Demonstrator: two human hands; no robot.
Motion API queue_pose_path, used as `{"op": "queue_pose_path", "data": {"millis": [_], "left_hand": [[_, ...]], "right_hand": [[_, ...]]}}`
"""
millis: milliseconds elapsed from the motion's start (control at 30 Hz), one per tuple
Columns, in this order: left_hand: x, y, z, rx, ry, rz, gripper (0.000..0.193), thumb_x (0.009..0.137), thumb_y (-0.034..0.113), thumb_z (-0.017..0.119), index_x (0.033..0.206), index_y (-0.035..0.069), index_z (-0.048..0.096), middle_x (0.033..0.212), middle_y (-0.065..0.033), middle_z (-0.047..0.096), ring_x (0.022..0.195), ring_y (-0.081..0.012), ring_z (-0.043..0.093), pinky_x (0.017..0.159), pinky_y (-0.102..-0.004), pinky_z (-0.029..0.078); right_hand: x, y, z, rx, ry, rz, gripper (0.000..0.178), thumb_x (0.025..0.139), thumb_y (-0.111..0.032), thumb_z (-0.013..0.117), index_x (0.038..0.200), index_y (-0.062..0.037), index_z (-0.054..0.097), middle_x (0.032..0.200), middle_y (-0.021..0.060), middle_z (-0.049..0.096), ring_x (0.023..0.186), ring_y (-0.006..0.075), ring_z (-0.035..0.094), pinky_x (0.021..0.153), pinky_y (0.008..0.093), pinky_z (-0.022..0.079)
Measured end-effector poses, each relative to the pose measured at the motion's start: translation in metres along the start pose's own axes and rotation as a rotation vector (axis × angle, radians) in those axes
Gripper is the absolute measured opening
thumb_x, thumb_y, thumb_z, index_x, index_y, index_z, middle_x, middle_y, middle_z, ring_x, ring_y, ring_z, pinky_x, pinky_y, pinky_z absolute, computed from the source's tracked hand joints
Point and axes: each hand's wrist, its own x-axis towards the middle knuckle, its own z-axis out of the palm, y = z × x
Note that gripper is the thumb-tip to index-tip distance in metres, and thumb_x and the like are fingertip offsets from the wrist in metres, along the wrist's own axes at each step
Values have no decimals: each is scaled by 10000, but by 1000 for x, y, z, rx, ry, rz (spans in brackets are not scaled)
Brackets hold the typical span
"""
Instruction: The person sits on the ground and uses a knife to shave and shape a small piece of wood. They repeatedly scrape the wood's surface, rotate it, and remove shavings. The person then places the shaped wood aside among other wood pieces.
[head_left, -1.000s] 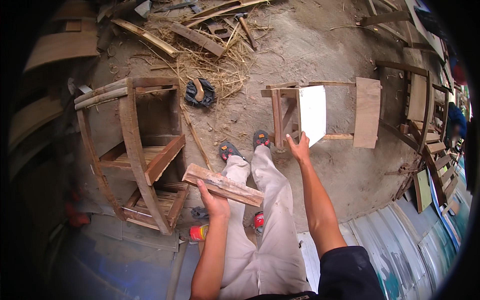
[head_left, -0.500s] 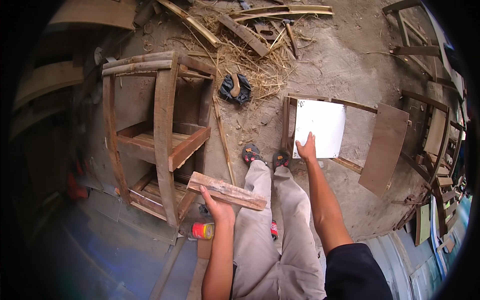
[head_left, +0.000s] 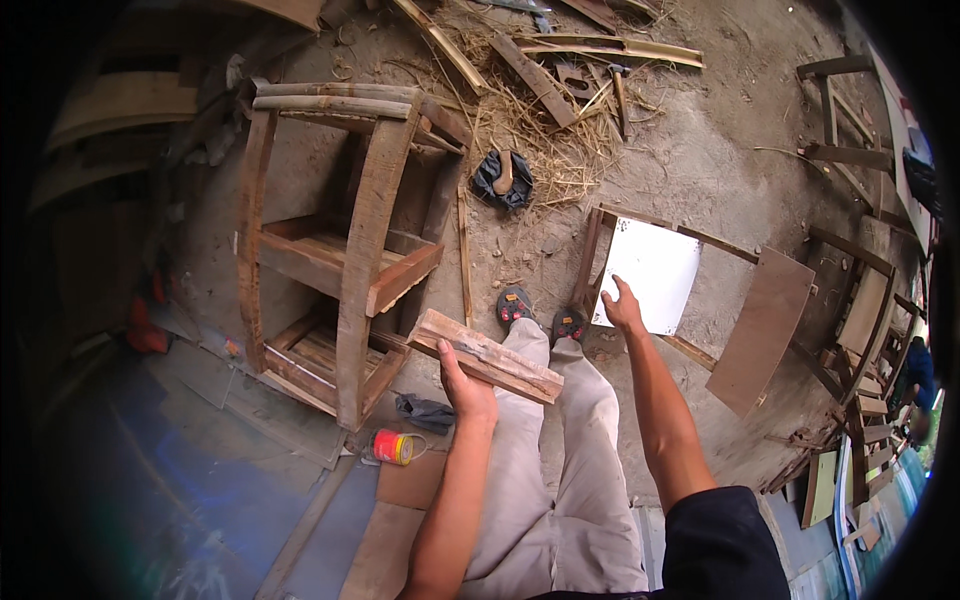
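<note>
on my feed, the left hand is closed around a wooden block, thumb against its face; the block lies just ahead of the palm and reaches out to the right, over the trouser legs. i see the right hand over the left part of a white board, fingers loosely spread; i can't tell whether it grips. left of the block, i have a tall wooden frame.
</note>
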Motion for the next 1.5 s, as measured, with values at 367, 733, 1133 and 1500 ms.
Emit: {"op": "queue_pose_path", "data": {"millis": [367, 733, 1133, 1500], "left_hand": [[21, 59, -6, 7, -7, 6, 817, 932, 587, 593, 1492, 38, 363, 1486, -115, 420, 1339, -246, 446, 1110, -390, 367], [44, 95, -35, -18, 149, 31, 807, 911, 514, 673, 1463, 2, 382, 1463, -121, 445, 1321, -233, 456, 1103, -385, 363], [102, 96, 86, -141, -83, -24, 785, 909, 768, 410, 1122, 28, 561, 805, -84, 620, 681, -193, 618, 646, -326, 523], [262, 7, 311, -59, -100, -294, 889, 916, 770, 405, 1418, 40, 477, 1289, -110, 605, 1143, -225, 587, 978, -390, 472]], "right_hand": [[-69, -150, -57, 346, -234, -121, 499, 988, -388, 607, 1277, 18, 592, 1208, 203, 671, 1125, 290, 650, 948, 382, 509], [-181, -300, -26, -46, -518, -369, 744, 944, -405, 667, 1458, 34, 357, 1393, 290, 498, 1311, 383, 501, 1081, 431, 417], [-52, -396, -128, 16, -381, -403, 657, 974, -338, 651, 1428, 62, 393, 1399, 259, 518, 1317, 326, 507, 1102, 414, 399], [320, -336, -173, -1, -410, -477, 378, 979, -292, 628, 1185, 25, 637, 1049, 192, 726, 981, 288, 710, 848, 370, 549]]}}
